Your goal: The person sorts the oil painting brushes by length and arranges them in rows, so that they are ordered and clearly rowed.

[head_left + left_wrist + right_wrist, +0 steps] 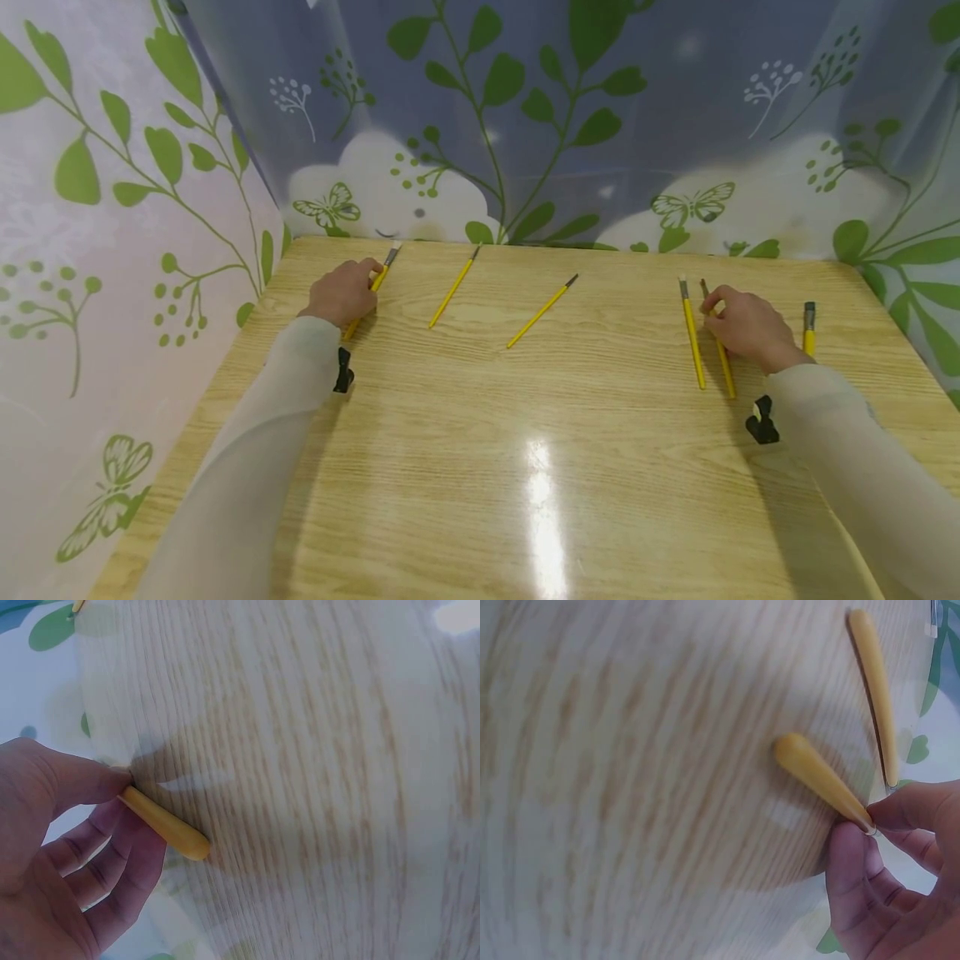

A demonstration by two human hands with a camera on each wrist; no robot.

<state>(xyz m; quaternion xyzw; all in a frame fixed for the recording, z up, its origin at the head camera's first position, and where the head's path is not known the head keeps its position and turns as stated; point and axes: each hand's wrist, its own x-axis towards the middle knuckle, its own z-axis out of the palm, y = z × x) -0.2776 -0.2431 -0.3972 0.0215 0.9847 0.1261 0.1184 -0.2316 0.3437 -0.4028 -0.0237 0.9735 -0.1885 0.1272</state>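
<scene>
At the table's back left, my left hand [342, 293] pinches a yellow-handled brush [380, 277] with a grey ferrule and pale tip; the left wrist view shows thumb and fingers on its yellow handle [169, 823]. On the right side my right hand [747, 325] pinches another yellow brush [725, 367] near its ferrule, as the right wrist view shows, with its handle [821, 778] slanting away from the fingertips. Just left of that hand lies a brush with a pale tip [693, 342]. A wide-tipped brush [809, 329] is partly hidden behind my right wrist.
Two more yellow brushes lie slanted between the hands, one at centre left [452, 292] and one near the middle [540, 315]. The wooden table [450, 467] meets a leaf-patterned cloth [525, 167] at the back and on the sides.
</scene>
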